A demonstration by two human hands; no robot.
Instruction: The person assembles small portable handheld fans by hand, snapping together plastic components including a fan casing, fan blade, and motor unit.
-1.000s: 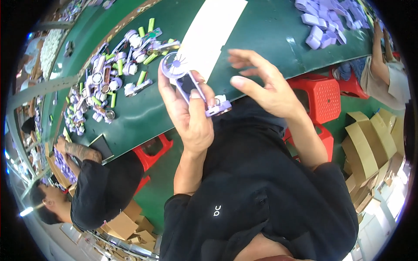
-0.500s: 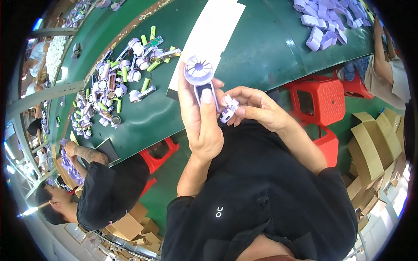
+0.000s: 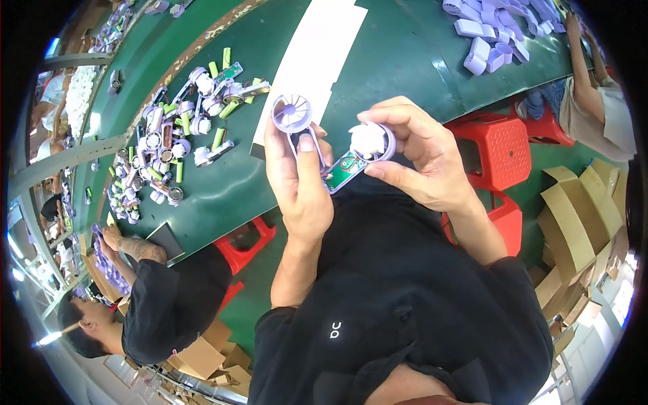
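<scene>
My left hand (image 3: 302, 192) is closed round a lavender handheld-fan shell (image 3: 292, 115), its thumb pressed on the handle part. The shell's round, slotted grille points upward past the fingers. To its right, my right hand (image 3: 435, 158) grips a fan half by its round head, thumb below and fingers above. In that lavender fan half (image 3: 370, 143) sits a white fan wheel or motor cover. A green circuit board (image 3: 343, 174) with thin wires fills its handle, which slants down to my left fingertips. Whether the two parts touch there I cannot tell.
Several half-assembled fans (image 3: 165, 135) with green battery cells lie heaped on the green table (image 3: 398, 64). White sheets (image 3: 314, 61) lie ahead of my hands. Lavender shells (image 3: 493, 44) are piled far right. Red stools (image 3: 496, 152) and cardboard boxes (image 3: 580, 216) stand right; a co-worker (image 3: 175, 297) works left.
My right hand has turned and raised its part, so the white fan wheel and circuit board now show. My left hand keeps the shell, slightly lower and further left in view.
</scene>
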